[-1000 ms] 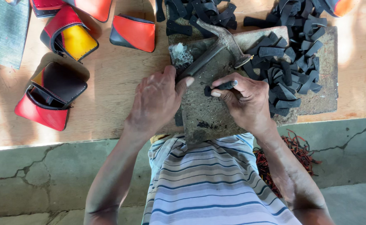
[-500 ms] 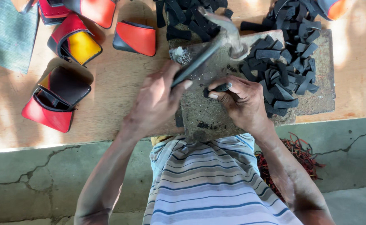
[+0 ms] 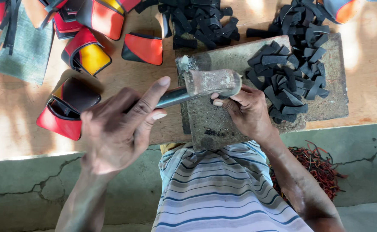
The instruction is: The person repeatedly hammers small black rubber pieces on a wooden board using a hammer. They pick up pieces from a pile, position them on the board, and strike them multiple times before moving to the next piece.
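My left hand [image 3: 120, 129] grips the dark handle of a hammer, and the hand is raised close to the camera. The hammer's worn metal head [image 3: 212, 82] hangs over a grey stone slab [image 3: 210, 124]. My right hand [image 3: 248, 112] rests on the slab with its fingertips pinched together just under the hammer head. The small black piece they hold is mostly hidden by the head. A heap of cut black strips [image 3: 283, 81] lies on the slab beside my right hand.
A second heap of black strips [image 3: 199, 21] lies on the wooden board [image 3: 154, 73] beyond the slab. Red, yellow and black pouches [image 3: 87, 53] and a grey-green cloth [image 3: 23, 51] sit to the left. Red cord scraps [image 3: 321, 165] lie on the concrete ledge.
My left hand has risen toward the camera, and the hammer head has swung from the slab's far edge to above my right fingertips. My right hand stays on the slab.
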